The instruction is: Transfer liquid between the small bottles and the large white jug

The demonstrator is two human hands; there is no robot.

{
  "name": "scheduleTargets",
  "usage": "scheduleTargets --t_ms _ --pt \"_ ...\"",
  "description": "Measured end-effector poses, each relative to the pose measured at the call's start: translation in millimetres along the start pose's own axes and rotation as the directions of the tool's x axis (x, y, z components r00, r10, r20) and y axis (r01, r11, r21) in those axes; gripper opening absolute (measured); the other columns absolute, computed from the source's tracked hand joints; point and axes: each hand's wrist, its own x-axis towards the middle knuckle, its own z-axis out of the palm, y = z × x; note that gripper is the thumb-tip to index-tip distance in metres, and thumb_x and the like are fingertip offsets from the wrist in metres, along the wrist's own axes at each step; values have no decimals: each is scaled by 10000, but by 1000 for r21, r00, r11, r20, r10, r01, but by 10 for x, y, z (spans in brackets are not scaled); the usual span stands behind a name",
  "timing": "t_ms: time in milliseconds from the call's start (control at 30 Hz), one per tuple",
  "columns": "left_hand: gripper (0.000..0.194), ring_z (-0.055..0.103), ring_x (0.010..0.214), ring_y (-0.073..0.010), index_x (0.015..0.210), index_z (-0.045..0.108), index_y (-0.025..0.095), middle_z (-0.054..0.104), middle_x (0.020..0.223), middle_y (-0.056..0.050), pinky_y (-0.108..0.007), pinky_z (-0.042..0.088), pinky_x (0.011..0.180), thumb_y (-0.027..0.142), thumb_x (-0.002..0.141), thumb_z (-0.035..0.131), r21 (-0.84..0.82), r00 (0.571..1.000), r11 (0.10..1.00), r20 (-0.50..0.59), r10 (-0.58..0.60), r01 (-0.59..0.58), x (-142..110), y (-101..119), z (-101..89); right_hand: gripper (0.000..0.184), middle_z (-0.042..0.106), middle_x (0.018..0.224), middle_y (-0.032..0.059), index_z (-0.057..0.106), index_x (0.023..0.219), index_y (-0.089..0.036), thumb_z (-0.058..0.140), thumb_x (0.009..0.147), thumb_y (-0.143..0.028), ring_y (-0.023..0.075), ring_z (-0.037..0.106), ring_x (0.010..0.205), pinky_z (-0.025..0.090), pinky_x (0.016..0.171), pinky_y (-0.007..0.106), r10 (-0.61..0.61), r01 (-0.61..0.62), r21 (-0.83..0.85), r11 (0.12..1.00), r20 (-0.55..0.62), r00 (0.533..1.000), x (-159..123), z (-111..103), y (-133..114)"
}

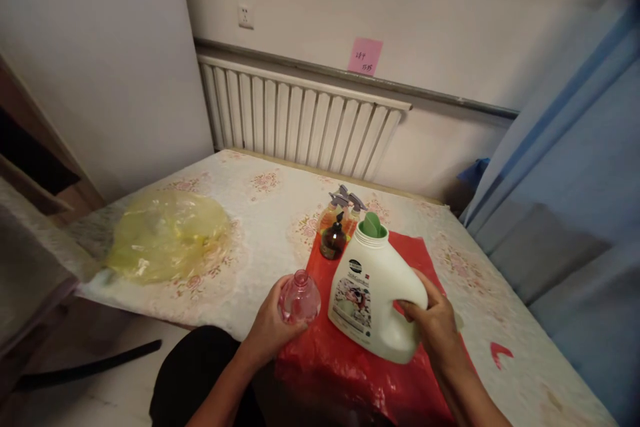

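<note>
My left hand [274, 319] is closed around a clear pink bottle [300, 299] with an uncapped neck that faces up. In my right hand [434, 320] is the handle of a large pale-green detergent jug [373, 300], tilted slightly, its green spout [373, 223] uncovered. The jug's mouth is above and to the right of the pink bottle, apart from it. Behind them stand a dark brown pump bottle [333, 240] and spray bottles with grey trigger heads [345, 198] and orange contents, partly hidden by the jug and pump bottle.
A red plastic sheet or bag [350, 367] lies under the bottles on a flowered tablecloth [270, 213]. To the left is a crumpled yellow plastic bag [170, 233]. A small red scrap [501, 353] lies at the right. A radiator [300, 117] and blue curtain [565, 193] border the table.
</note>
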Motion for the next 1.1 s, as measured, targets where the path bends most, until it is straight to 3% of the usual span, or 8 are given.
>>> scheduleTargets --t_ms 200,333,467,700,867,900,967,1100 --pt "742 541 1223 -289 1281 408 239 563 1320 -82 -428 456 1037 201 619 740 -49 997 996 8 -73 73 -314 353 -17 610 687 1111 64 608 1219 -188 732 639 -327 207 616 736 478 528 251 -54 53 46 998 24 998 -37 352 159" --pt "781 532 1238 -275 1305 382 256 539 1348 -73 -416 452 1049 154 611 726 -69 995 993 54 -88 92 -485 405 81 555 695 1131 81 630 1184 -184 702 648 -309 276 640 934 534 706 314 -109 109 52 993 7 994 -75 463 334" --pt "858 501 1272 -292 1346 374 259 522 1379 -73 -413 437 1068 157 584 755 -49 991 994 95 -92 97 -599 407 234 532 708 1120 80 641 1180 -191 668 657 -286 301 631 1030 515 865 370 -170 170 22 985 -12 985 -104 480 432" --pt "890 493 1271 -350 1338 430 262 535 1369 -101 -487 422 1072 203 531 802 -7 987 998 148 -65 67 -679 466 582 712 654 1222 137 461 1369 -159 677 712 -330 295 612 1108 488 948 408 -245 252 -48 967 114 963 -117 267 393" --pt "893 494 1275 -339 1333 410 277 530 1373 -94 -490 413 1085 183 532 793 -8 977 997 199 -76 79 -699 506 775 619 691 1082 132 458 1354 -161 636 796 -363 271 658 958 518 880 439 -283 267 -151 952 -100 954 -401 -133 288" --pt "889 491 1279 -332 1331 403 283 527 1376 -88 -486 409 1090 180 538 790 -11 973 996 215 -79 84 -698 519 809 567 705 1038 116 506 1313 -181 643 792 -357 269 665 931 527 860 427 -292 278 -154 948 -77 953 -484 -199 233" --pt "865 495 1277 -316 1319 396 291 529 1371 -76 -472 413 1092 185 554 786 -36 967 996 242 -75 86 -691 547 880 466 726 972 90 610 1198 -220 677 758 -356 267 676 870 546 802 396 -292 301 -120 946 81 953 -639 -292 101" --pt "836 522 1252 -303 1292 385 304 552 1347 -59 -448 443 1070 223 568 796 -93 953 992 297 -58 89 -690 578 1020 379 734 948 70 677 1093 -254 685 726 -348 258 669 827 542 757 368 -282 303 -10 953 340 897 -748 -377 -99"
